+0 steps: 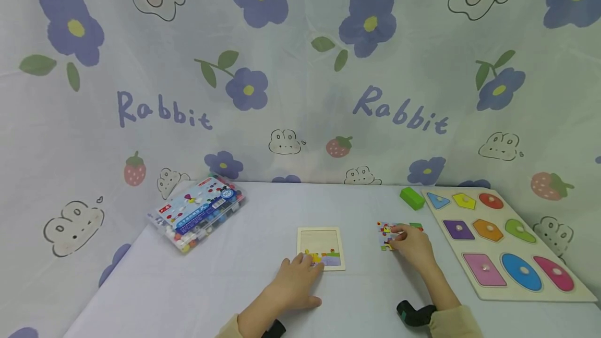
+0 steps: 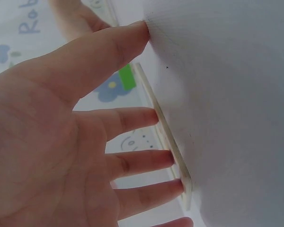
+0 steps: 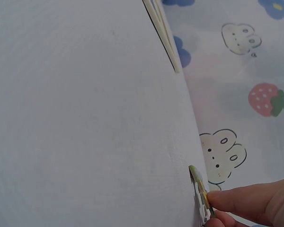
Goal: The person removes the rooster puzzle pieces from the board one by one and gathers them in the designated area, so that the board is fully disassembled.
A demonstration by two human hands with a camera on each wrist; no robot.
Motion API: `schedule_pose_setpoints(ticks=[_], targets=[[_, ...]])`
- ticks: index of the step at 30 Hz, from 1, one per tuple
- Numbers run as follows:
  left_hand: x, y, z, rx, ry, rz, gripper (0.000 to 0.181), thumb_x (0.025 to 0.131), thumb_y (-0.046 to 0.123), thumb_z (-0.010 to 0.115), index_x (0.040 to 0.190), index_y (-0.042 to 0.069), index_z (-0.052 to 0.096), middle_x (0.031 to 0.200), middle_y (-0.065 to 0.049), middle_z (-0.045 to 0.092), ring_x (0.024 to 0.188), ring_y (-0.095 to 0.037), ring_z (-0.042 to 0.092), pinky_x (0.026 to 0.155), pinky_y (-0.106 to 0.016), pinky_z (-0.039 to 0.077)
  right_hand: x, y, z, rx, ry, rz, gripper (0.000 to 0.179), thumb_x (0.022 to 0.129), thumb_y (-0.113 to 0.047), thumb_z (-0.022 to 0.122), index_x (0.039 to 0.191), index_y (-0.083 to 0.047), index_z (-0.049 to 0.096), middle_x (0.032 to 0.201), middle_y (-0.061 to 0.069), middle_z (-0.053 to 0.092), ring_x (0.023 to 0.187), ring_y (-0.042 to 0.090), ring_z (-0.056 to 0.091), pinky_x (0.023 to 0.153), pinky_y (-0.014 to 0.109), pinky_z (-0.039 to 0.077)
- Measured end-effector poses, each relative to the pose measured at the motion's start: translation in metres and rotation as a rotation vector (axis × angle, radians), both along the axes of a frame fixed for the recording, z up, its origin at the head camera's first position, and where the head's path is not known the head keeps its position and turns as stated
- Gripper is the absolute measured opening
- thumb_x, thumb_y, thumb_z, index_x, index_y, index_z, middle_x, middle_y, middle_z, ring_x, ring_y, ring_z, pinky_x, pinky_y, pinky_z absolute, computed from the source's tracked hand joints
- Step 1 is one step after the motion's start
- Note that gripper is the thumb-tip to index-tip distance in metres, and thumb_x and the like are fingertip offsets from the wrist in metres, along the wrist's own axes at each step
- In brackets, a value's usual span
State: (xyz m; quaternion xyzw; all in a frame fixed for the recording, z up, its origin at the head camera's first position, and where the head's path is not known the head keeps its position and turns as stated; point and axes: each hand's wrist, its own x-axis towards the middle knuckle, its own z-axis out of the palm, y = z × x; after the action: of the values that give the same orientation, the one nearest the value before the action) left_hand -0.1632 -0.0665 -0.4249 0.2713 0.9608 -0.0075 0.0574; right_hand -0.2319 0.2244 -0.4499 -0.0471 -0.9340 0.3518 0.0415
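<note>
A small wooden puzzle tray (image 1: 301,239) lies on the table, with several colorful jigsaw pieces (image 1: 331,259) fitted along its near side. My left hand (image 1: 297,281) rests its straight fingertips on the tray's near left edge, the thumb spread away; the left wrist view shows the fingers (image 2: 137,163) against the tray's rim (image 2: 173,146). To the right, my right hand (image 1: 414,248) is over some loose jigsaw pieces (image 1: 384,229). In the right wrist view, its thumb and finger pinch a jigsaw piece (image 3: 197,176), partly hidden by the fingers.
A clear case of colored markers (image 1: 197,213) lies at the back left. On the right is a shape board (image 1: 483,246) with colored knobbed pieces, and a green block (image 1: 411,198) sits by its far corner. A patterned curtain (image 1: 300,93) hangs behind the white table (image 1: 188,291).
</note>
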Motion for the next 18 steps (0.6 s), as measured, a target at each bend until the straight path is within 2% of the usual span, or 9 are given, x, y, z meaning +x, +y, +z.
schedule_pose_setpoints(ticks=[7, 11, 18], targets=[[0.0, 0.0, 0.0, -0.003, 0.004, 0.0, 0.072, 0.071, 0.053, 0.071, 0.131, 0.019, 0.052, 0.128, -0.008, 0.051, 0.122, -0.033, 0.045, 0.089, -0.05, 0.042, 0.001, -0.002, 0.001, 0.029, 0.061, 0.002, 0.027, 0.075, -0.006, 0.07, 0.101, 0.002, 0.065, 0.075, 0.004, 0.062, 0.068, 0.018, 0.056, 0.056, 0.029, 0.039], [-0.001, 0.0, -0.001, 0.003, 0.006, -0.001, 0.071, 0.071, 0.053, 0.071, 0.131, 0.018, 0.053, 0.128, -0.008, 0.051, 0.121, -0.032, 0.046, 0.088, -0.049, 0.042, 0.002, -0.01, 0.004, -0.033, 0.116, 0.031, 0.025, 0.076, -0.005, 0.069, 0.1, 0.0, 0.066, 0.077, 0.004, 0.064, 0.072, 0.019, 0.06, 0.058, 0.027, 0.043], [-0.002, -0.001, -0.001, 0.027, -0.01, 0.001, 0.072, 0.071, 0.052, 0.072, 0.131, 0.018, 0.052, 0.137, -0.008, 0.044, 0.123, -0.034, 0.044, 0.091, -0.052, 0.042, 0.003, -0.03, 0.007, -0.127, 0.116, 0.079, 0.024, 0.077, -0.004, 0.07, 0.1, -0.003, 0.067, 0.084, 0.004, 0.065, 0.077, 0.017, 0.06, 0.061, 0.025, 0.045]])
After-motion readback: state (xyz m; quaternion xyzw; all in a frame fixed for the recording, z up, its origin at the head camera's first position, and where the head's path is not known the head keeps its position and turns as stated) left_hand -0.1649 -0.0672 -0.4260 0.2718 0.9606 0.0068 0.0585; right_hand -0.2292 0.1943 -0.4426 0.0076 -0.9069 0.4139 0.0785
